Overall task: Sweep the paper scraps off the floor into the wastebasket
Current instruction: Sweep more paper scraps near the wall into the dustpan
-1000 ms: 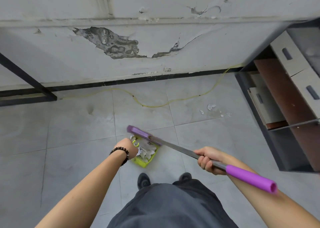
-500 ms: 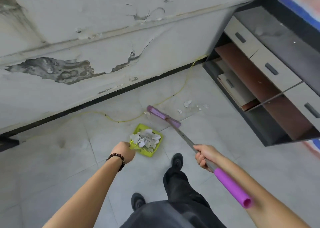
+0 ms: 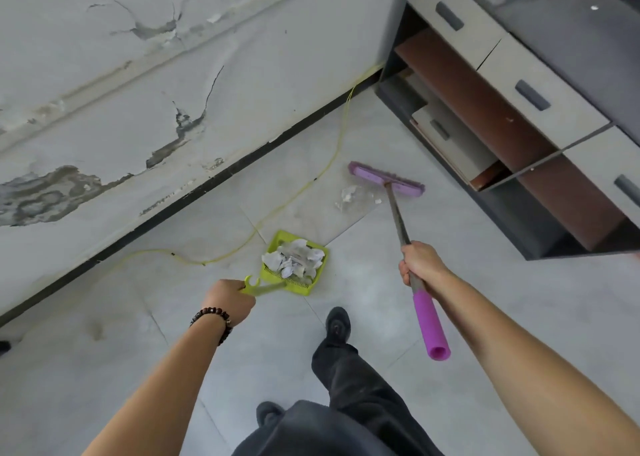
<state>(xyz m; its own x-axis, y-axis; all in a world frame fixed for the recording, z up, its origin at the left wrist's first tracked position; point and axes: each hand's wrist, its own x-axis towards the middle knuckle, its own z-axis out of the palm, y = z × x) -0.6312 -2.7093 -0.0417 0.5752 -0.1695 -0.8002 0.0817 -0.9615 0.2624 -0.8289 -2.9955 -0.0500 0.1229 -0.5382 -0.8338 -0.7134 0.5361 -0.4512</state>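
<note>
**A:** Where are the paper scraps?

**B:** Most of them are a crumpled white heap of paper scraps (image 3: 294,260) lying inside the dustpan (image 3: 277,244). It is a square tray of lime-green plastic with a toothed comb along its near edge. A smaller loose pile (image 3: 353,197) lies on the floor (image 3: 363,282) beyond the dustpan, off to its right.

**A:** And the broom?

**B:** Its flat purple broom head (image 3: 386,179) sits just past that loose pile, farther from the dustpan. A thin grey metal shaft runs back from it into a thick purple foam sleeve (image 3: 429,324), right of the dustpan.

**A:** What about the hands?

**B:** The left hand (image 3: 230,298) is curled round the dustpan's flat hooked handle, just left of the tray, with a dark beaded bracelet (image 3: 213,317) on its wrist. The right hand (image 3: 420,263) is wrapped round the metal shaft just above the foam.

**A:** What else is around?

**B:** The floor is pale glossy tile. A thin yellow cable (image 3: 311,182) snakes behind the dustpan, along a cracked, peeling wall (image 3: 138,92). A dark shoe (image 3: 338,325) stands just on the near side of the dustpan. A grey cabinet (image 3: 519,109) with pale drawer fronts stands well to its right.
</note>
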